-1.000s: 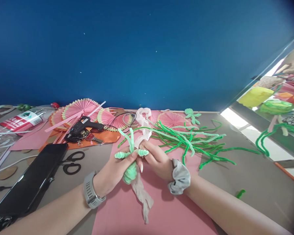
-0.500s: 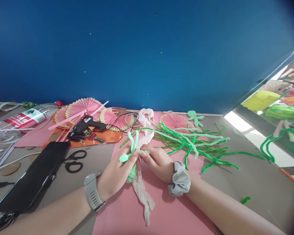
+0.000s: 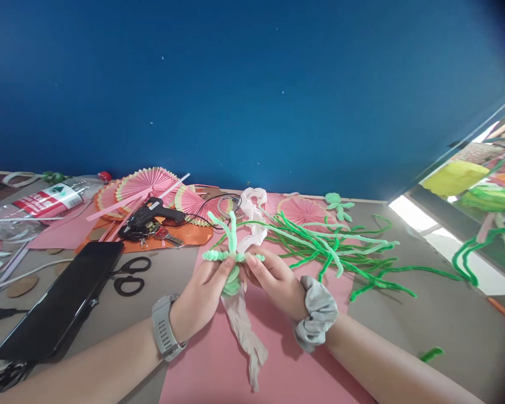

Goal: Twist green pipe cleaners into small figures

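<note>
Between my two hands is a light green pipe cleaner figure (image 3: 232,282), with two long ends sticking up and coiled arms out to both sides. My left hand (image 3: 206,289) is closed on its left side, thumb at the middle. My right hand (image 3: 275,280) pinches it from the right, near the short right arm; the fingertips behind it are partly hidden. A crumpled whitish strip (image 3: 244,334) hangs below the figure over the pink paper (image 3: 210,365).
Green pipe cleaners (image 3: 332,247) lie in a loose pile to the right. On the left are black-handled scissors (image 3: 130,275), a dark phone (image 3: 63,303), a glue gun (image 3: 149,217) and a plastic bottle (image 3: 46,203). Pink paper fans (image 3: 149,188) rest against the blue wall (image 3: 235,101).
The figure has turned so its coiled arms spread sideways and its two long ends point up. My right hand has shifted its grip slightly. The view has moved a little.
</note>
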`<move>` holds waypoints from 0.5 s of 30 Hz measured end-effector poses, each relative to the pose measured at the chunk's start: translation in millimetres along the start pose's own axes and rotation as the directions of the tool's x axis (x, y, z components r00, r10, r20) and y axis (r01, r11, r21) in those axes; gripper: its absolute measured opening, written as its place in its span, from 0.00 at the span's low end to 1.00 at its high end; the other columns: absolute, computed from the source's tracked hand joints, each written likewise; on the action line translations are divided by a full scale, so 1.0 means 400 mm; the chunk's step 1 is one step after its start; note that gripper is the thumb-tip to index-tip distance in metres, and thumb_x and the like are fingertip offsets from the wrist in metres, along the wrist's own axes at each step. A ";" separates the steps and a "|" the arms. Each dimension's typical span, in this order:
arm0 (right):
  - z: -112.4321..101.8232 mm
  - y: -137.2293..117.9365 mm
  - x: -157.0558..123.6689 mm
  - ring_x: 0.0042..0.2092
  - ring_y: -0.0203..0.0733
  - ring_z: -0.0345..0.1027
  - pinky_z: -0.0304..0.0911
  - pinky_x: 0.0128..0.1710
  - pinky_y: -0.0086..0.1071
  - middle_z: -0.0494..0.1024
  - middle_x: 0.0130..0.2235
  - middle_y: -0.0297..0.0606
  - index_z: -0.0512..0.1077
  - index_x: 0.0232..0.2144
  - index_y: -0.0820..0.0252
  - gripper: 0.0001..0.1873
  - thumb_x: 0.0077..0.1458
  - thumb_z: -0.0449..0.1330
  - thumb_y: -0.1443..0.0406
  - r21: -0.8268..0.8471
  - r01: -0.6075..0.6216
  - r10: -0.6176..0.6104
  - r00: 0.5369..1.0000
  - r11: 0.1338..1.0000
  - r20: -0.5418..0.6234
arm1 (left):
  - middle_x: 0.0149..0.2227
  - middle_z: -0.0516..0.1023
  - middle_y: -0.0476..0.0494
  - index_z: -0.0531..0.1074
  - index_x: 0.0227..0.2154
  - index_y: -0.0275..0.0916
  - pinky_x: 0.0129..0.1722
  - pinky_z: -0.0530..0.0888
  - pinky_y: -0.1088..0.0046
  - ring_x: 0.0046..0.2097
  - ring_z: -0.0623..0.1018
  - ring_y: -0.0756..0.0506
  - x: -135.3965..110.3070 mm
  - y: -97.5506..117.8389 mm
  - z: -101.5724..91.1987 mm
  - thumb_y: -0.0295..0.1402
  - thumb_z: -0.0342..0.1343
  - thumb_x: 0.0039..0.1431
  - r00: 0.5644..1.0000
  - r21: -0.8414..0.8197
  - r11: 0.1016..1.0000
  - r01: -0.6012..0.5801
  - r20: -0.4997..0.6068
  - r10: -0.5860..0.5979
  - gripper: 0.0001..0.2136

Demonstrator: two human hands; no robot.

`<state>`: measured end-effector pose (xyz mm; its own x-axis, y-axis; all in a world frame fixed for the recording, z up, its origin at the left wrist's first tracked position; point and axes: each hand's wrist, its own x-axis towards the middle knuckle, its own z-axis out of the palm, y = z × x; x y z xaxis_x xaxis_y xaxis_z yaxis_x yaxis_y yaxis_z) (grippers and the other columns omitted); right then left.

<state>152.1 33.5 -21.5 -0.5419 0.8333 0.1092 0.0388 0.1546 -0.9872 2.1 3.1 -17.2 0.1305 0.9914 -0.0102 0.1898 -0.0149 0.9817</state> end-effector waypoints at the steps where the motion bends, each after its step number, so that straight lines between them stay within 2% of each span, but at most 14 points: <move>1: 0.001 0.001 -0.001 0.22 0.30 0.47 0.46 0.21 0.27 0.59 0.22 0.29 0.60 0.25 0.59 0.17 0.59 0.45 0.56 -0.048 0.025 -0.025 1.000 0.999 -0.004 | 0.27 0.71 0.49 0.68 0.27 0.38 0.35 0.67 0.76 0.31 0.70 0.50 -0.001 -0.003 0.001 0.39 0.42 0.61 1.000 0.003 1.000 0.008 -0.021 -0.008 0.14; 5: 0.002 0.006 -0.002 0.23 0.30 0.50 0.49 0.23 0.26 0.60 0.23 0.29 0.62 0.25 0.60 0.15 0.60 0.46 0.58 -0.143 0.077 -0.077 0.997 0.987 0.005 | 0.26 0.69 0.50 0.67 0.27 0.38 0.32 0.66 0.76 0.30 0.68 0.51 -0.003 -0.016 0.006 0.40 0.42 0.61 0.998 -0.013 0.999 0.041 -0.047 -0.041 0.14; 11: -0.002 0.006 -0.002 0.22 0.31 0.49 0.50 0.23 0.28 0.57 0.21 0.29 0.61 0.25 0.59 0.17 0.61 0.43 0.58 -0.061 0.026 -0.025 1.000 0.998 0.015 | 0.25 0.68 0.49 0.67 0.23 0.38 0.32 0.67 0.74 0.28 0.67 0.51 0.000 -0.022 0.007 0.42 0.42 0.60 0.996 -0.171 0.983 0.066 -0.047 -0.075 0.17; 13: -0.009 0.006 -0.002 0.22 0.32 0.51 0.52 0.24 0.29 0.57 0.20 0.29 0.60 0.23 0.58 0.20 0.62 0.39 0.57 -0.089 0.002 -0.002 1.000 0.996 -0.009 | 0.29 0.71 0.47 0.69 0.27 0.39 0.37 0.68 0.73 0.33 0.70 0.49 0.001 -0.016 0.003 0.42 0.43 0.60 0.996 -0.191 0.979 0.076 -0.025 -0.082 0.15; 15: -0.018 0.007 -0.001 0.24 0.33 0.54 0.54 0.28 0.30 0.59 0.21 0.30 0.60 0.25 0.58 0.21 0.62 0.36 0.58 -0.145 -0.011 0.000 0.997 0.989 -0.075 | 0.37 0.73 0.46 0.70 0.35 0.41 0.45 0.66 0.72 0.42 0.71 0.47 0.002 -0.012 -0.001 0.41 0.43 0.60 0.996 -0.198 0.977 0.084 -0.018 -0.089 0.13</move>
<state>158.4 37.2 -23.4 -0.4776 0.8707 0.1173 0.1659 0.2205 -0.9612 1.1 4.0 -21.8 0.0952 0.9910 -0.0941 0.0038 0.0942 0.9955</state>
